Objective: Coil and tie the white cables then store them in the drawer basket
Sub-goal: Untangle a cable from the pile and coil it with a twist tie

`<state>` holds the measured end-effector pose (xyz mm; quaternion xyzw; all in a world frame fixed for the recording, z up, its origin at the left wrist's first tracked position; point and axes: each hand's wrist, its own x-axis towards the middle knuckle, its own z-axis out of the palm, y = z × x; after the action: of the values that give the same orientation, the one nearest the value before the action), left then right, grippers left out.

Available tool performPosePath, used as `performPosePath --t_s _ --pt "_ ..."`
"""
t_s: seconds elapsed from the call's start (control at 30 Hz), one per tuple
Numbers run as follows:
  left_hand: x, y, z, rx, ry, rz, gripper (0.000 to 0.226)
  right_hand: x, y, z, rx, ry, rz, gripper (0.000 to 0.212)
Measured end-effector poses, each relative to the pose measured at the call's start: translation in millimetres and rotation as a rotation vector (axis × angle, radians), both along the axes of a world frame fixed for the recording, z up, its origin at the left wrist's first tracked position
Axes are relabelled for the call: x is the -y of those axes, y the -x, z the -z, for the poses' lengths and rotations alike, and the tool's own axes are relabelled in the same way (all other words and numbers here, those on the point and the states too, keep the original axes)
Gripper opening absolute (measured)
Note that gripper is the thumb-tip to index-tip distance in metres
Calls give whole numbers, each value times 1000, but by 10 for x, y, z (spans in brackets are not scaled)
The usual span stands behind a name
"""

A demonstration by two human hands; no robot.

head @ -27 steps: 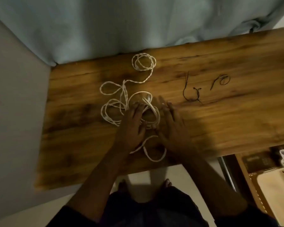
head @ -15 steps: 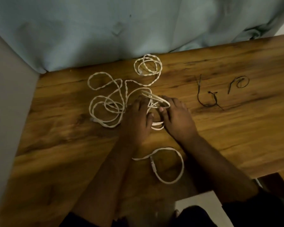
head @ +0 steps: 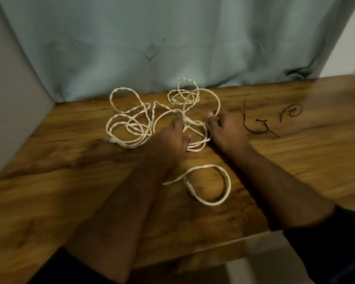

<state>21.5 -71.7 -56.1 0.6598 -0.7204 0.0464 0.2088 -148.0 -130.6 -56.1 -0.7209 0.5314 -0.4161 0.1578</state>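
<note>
Hands: left (head: 170,138), right (head: 225,130) pinch white cables (head: 131,128) on table (head: 295,160).

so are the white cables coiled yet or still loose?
Loose. The white cables sprawl in tangled loops on the table, untied; both hands are on them.

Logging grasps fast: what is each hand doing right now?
Left hand: pinching the white cable near a connector.
Right hand: fingers curled around a loop of that cable.
</note>
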Motion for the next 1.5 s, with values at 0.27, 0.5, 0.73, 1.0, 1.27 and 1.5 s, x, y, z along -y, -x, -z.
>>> performPosePath --t_s 0.27,0.5,0.73,1.0,1.27,1.5 --pt "-473 88 -170 110 205 -51 44 -582 38 -7 137 28 68 49" --pt "-846 50 -148 92 215 -286 32 -1193 177 9 131 -71 -292 37" --pt "-1070 35 -14 -161 49 -376 41 -1334 115 61 -243 -42 -412 35" --pt "-1252 96 -83 -259 448 -238 18 -1344 79 56 -246 -36 -186 19" --pt "-995 -26 -101 -572 590 -132 28 -1109 -57 12 37 -45 -178 20" --pt "-475 -492 -106 -790 581 -313 34 -872 -435 -89 -26 -132 -490 36"
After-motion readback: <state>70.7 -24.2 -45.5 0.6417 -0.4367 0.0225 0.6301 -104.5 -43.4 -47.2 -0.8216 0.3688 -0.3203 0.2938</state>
